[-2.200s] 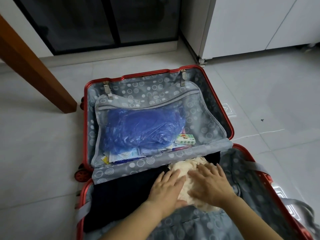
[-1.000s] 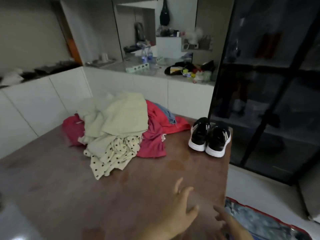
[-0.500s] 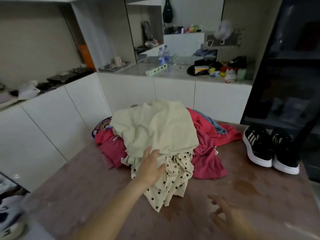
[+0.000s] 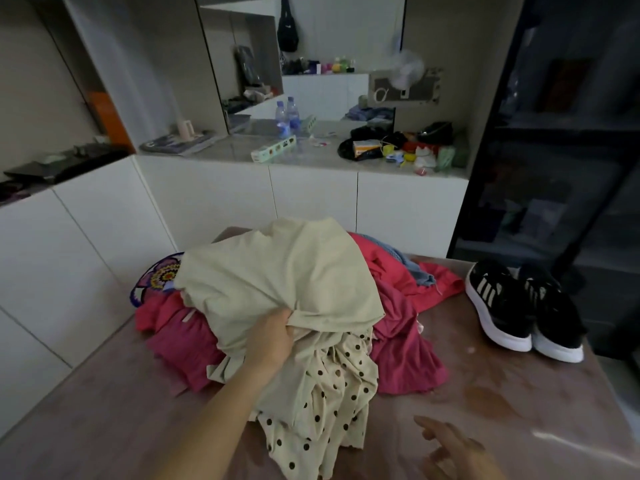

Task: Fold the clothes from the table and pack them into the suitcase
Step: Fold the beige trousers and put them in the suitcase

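- Clothes sit in one loose heap at frame centre, on the far half of the table (image 4: 485, 410). None is folded. Suitcase not in frame.
- Cream garment (image 4: 277, 278) lies on top of the heap, draped over everything else; as the top layer it looks like the natural first pick.
- Beneath it, a cream polka-dot garment (image 4: 325, 403) spills toward the lower edge of the frame. Pink clothes (image 4: 405, 348) spread out to either side, and a blue garment (image 4: 415, 268) shows at the back right of the heap.
- Pair of black sneakers (image 4: 519, 310) at frame right, on the table, apart from the heap.
- Left hand (image 4: 273, 336): arm comes up from the bottom centre, and the fingers are curled into a fold at the near edge of the cream garment, bunching the cloth. Grip reads as firm enough to lift or drag it clear.
- Right hand (image 4: 457, 452): lower right, low over bare tabletop, fingers spread and slack, holding nothing. Whether it touches the surface I cannot tell.
- Hands are well apart.
- Judgement: step is selecting a garment. The bare table nearer the lower edge would serve as folding space.
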